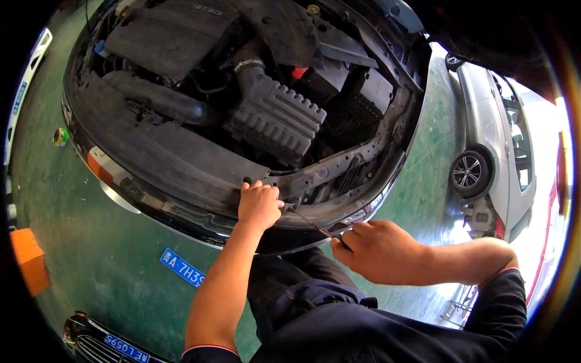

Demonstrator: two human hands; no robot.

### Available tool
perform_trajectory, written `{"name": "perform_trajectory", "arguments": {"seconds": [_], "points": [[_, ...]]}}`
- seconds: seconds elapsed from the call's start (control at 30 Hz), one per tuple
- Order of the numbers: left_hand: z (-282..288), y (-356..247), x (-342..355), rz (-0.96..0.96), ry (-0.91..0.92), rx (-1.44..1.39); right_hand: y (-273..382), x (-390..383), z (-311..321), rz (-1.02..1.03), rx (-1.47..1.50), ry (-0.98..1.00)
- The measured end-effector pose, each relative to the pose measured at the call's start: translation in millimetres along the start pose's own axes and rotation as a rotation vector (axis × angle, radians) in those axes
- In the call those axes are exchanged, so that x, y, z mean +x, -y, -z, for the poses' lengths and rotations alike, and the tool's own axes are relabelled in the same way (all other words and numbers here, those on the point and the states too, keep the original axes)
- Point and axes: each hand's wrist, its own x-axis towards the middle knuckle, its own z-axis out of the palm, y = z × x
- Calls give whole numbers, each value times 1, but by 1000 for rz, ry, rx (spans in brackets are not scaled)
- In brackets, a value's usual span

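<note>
My left hand point(259, 206) is at the front edge of the engine bay, its fingers curled over the end of the black plastic front cover point(187, 158). What lies under those fingertips is hidden. In my right hand point(380, 251) is a screwdriver point(313, 225), its dark handle mostly covered by the closed fingers. The thin metal shaft slants up and left, and its tip reaches the panel edge just right of my left hand. Whether the tip sits in a fastener is too small to tell. A headlight point(366, 210) lies along the edge to the right.
Behind the cover stand a ribbed black air filter box point(278, 121) and an engine cover point(172, 36). A silver car point(493, 121) is parked at right. On the green floor lie a blue licence plate point(181, 266), an orange block point(29, 260) and a small tape roll point(60, 137).
</note>
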Motion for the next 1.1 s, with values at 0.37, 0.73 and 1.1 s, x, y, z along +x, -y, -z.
{"name": "perform_trajectory", "arguments": {"seconds": [0.37,0.73,1.1], "points": [[5,0,-2,29,15,8,-35,53,17,-445,495,689],[3,-3,-3,35,-15,-3,-26,61,-5,-1150,2191,310],[9,-3,2,10,-3,-28,-12,60,28,-420,315,715]]}}
